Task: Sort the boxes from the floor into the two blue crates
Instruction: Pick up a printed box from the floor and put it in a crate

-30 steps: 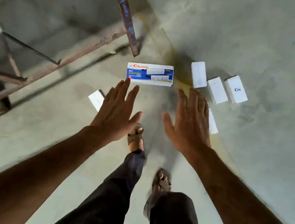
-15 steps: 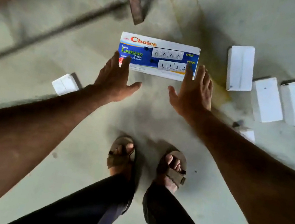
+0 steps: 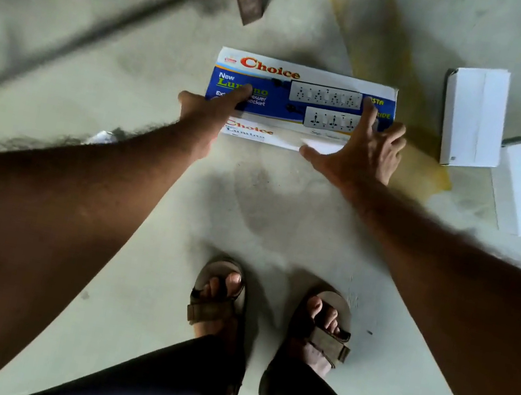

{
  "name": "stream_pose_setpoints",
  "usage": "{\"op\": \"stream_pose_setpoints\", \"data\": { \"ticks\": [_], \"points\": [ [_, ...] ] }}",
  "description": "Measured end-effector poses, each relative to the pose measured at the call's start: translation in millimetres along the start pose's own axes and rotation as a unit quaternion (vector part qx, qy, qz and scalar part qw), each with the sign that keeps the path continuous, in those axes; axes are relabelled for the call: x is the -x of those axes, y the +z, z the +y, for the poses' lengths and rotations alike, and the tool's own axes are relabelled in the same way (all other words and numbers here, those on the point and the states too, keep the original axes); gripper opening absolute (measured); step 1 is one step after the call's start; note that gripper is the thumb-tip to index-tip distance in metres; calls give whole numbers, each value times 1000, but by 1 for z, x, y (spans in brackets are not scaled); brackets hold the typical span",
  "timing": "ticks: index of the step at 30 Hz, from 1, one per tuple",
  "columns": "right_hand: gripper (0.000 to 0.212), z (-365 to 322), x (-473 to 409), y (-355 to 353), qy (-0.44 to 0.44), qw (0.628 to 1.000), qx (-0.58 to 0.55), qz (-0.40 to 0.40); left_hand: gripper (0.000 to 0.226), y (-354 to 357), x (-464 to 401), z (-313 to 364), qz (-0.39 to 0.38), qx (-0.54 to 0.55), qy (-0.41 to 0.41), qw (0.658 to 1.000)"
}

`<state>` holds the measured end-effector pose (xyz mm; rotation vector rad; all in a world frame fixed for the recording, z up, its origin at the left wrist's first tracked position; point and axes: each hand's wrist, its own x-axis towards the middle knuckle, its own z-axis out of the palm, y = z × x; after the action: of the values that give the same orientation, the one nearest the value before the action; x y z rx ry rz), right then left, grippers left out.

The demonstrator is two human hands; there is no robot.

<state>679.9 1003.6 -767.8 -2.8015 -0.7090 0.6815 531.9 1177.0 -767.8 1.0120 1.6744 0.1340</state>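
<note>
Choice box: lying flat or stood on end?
Lying flat: the Choice box shows its broad printed face up on the floor, with the left hand and right hand on it.

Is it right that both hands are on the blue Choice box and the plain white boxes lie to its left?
Not quite. In the head view the left hand and right hand are on the blue Choice box, but the white boxes lie to its right, not its left.
</note>
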Motion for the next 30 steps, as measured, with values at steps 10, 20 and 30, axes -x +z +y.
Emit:
{"op": "stream_pose_setpoints", "data": {
  "ticks": [10,20,30],
  "points": [
    [128,-18,134,-199,-5,994,75,75,59,-71,211,101,-107,24,19,994],
    [63,-24,277,-491,-93,922,126,354,74,-141,471,273,-189,-53,104,975],
    [74,-38,496,-641,137,853,104,493,93,-180,703,329,-148,-328,831,424]
  ]
}}
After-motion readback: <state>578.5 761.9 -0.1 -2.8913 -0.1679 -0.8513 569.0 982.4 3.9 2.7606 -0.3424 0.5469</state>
